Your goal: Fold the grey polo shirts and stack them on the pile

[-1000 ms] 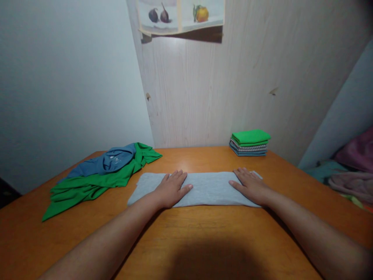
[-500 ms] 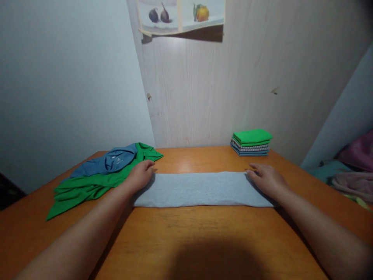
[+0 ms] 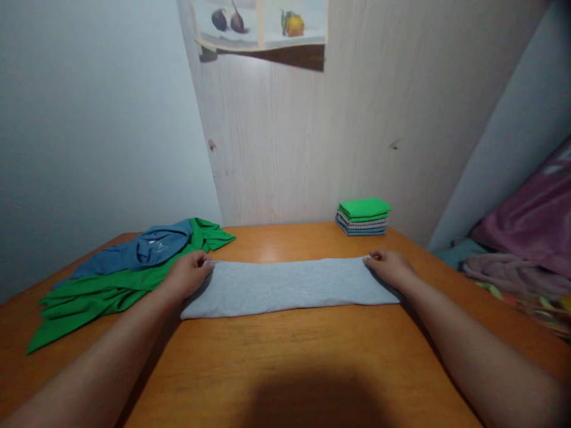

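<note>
The long, flat strip of folded light-grey cloth point(image 3: 289, 288) stretches across the orange-brown wooden table point(image 3: 285, 351), between the left hand point(image 3: 190, 275), pinching its far left corner, and the right hand point(image 3: 390, 267), pinching its far right corner; its near edge lies closer to the person.

A cloth point(image 3: 289, 288) lies across the middle of the counter point(image 3: 294, 339), its far left corner at the left hand point(image 3: 191, 273), its far right corner at the right hand point(image 3: 389, 267). Left of the cloth lies a heap of clothes point(image 3: 163, 244). Behind it, toward the right, sits a stack of clothes point(image 3: 363, 217), before the wall point(image 3: 298, 137). Pictures point(image 3: 294, 21) hang on that wall. Right of the counter lie more fabrics point(image 3: 517, 232).
</note>
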Tool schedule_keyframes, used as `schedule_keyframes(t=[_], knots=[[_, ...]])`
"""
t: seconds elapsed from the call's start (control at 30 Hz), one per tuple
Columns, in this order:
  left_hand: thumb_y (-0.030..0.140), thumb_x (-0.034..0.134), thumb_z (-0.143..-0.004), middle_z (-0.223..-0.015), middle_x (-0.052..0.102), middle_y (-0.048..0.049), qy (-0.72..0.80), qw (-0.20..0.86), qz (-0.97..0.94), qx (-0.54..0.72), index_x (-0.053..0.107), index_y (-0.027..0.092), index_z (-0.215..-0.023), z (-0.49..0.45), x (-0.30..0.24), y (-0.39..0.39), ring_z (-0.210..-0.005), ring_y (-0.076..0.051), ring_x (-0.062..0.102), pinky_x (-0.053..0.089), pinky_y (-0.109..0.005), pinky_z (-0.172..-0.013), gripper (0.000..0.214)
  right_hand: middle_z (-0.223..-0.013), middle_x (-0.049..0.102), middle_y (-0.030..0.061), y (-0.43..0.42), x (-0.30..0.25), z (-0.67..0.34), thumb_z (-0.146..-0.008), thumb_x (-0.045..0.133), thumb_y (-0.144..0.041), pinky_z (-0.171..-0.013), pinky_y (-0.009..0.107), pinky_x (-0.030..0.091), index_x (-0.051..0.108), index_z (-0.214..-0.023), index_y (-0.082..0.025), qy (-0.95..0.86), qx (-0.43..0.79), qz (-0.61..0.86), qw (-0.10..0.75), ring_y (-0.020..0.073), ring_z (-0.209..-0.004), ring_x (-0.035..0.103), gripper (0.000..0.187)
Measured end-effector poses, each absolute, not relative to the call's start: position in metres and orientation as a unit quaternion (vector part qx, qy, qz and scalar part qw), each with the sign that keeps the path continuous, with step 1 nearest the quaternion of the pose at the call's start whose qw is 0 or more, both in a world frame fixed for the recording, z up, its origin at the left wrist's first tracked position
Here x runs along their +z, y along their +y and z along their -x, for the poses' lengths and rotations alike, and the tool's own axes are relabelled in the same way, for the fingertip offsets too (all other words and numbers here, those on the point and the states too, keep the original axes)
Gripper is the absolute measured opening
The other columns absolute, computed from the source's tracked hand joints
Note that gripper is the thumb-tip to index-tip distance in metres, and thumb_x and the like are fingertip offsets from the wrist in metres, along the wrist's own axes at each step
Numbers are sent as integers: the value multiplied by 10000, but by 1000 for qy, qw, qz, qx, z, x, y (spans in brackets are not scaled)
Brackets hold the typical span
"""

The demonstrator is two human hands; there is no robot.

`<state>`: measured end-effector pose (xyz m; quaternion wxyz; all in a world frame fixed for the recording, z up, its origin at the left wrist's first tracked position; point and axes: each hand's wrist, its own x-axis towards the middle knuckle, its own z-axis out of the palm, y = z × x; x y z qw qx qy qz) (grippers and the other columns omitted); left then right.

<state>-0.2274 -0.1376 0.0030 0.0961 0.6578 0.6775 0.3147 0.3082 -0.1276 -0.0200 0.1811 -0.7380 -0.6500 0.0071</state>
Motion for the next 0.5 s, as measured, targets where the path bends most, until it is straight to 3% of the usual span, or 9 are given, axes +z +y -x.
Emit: schedule_keyframes(t=[0.2,0.3,0.43,0.5], knots=[[532,630,-761,-694,545,21,598,271,-619,432,561,220,-901,201,45,-182,-615,-157,487,389,-249,-544,349,-1353,636,149,-141,-1,-284,-903,495,-399,-1063,454,429,608,-1358,-166,-719,-77,656,216,319,-1251,566,523],[570,683,-769,-740,572,24,549,355,-642,402,581,231,-893,203,67,-218,-659,-152,520,449,-246,-604,375,-1495,526,119,-152,7,-263,-878,527,-351,-1139,468,360,513,-1459,-208,-793,-66,562,224,297,-1384,454,598],[562,689,-816,-876,682,-27,503,455,-664,315,619,249,-892,225,71,-261,-813,-217,620,511,-309,-732,330,-1627,334,117,-166,12,-241,-834,575,-341,-1189,494,269,358,-1565,-211,-860,-35,479,174,293,-1515,242,773],[588,703,-790,-924,715,-52,501,471,-666,289,638,259,-864,236,66,-278,-883,-263,650,524,-358,-789,344,-1635,317,116,-171,16,-234,-807,608,-334,-1191,529,237,423,-1528,-230,-875,-28,460,149,315,-1521,220,752]])
